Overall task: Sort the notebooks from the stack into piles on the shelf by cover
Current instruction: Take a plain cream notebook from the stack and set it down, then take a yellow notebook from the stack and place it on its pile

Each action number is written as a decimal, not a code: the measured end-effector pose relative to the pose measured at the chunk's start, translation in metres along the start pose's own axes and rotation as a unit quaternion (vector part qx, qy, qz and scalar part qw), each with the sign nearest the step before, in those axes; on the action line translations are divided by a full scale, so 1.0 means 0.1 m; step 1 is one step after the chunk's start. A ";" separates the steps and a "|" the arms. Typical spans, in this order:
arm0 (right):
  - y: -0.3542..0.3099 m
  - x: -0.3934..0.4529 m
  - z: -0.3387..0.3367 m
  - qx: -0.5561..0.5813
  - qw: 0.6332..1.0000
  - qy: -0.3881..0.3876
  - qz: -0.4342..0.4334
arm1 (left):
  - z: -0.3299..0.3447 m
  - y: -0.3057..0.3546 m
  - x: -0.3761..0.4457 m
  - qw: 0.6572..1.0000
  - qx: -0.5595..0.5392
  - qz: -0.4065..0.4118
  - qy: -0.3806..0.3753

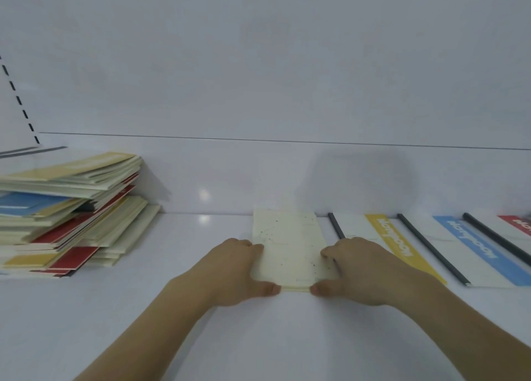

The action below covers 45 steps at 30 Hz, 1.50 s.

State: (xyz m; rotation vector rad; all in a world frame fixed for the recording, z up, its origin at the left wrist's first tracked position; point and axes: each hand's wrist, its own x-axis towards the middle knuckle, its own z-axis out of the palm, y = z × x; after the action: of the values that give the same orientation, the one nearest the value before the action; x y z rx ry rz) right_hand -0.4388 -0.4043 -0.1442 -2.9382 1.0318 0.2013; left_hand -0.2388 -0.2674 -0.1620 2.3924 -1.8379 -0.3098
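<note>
A small pile of cream speckled notebooks (288,237) lies flat in the middle of the white shelf (201,337). My left hand (232,271) grips its left edge and my right hand (356,268) grips its right edge, both thumbs pressed against the near edge. To the right lie a notebook with a yellow stripe (393,237), one with a blue stripe (474,248) and one with a red stripe (517,224), each with a dark spine. A tall untidy stack of mixed notebooks (69,211) stands at the left.
The shelf's white back wall (258,176) rises just behind the piles. A slotted shelf upright (17,93) stands at the far left behind the stack. Bare shelf lies between the stack and the cream pile.
</note>
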 end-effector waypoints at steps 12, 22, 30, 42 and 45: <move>-0.06 -0.13 0.06 -0.073 0.996 0.052 -0.004 | -0.02 -0.10 -0.03 1.000 0.026 0.005 0.000; -0.20 -0.22 0.17 -0.041 0.991 0.129 0.006 | 0.09 -0.07 -0.07 0.999 0.038 0.022 0.025; -0.35 -0.04 0.20 0.007 0.974 0.213 -0.072 | 0.08 -0.05 -0.34 0.968 0.014 -0.032 0.250; -1.90 0.28 -0.44 0.119 0.887 0.390 -0.218 | -0.76 -1.03 -1.40 0.833 0.043 -0.074 0.547; -2.39 0.37 -0.69 0.158 0.869 0.409 -0.230 | -0.98 -1.40 -1.63 0.808 0.054 -0.106 0.577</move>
State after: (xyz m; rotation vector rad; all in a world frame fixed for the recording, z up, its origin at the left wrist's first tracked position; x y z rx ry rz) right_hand -0.2532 -0.2455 -0.0860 -2.8201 0.2624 -1.1772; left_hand -0.1253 -0.0772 -0.0808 1.9841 -0.9887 1.0375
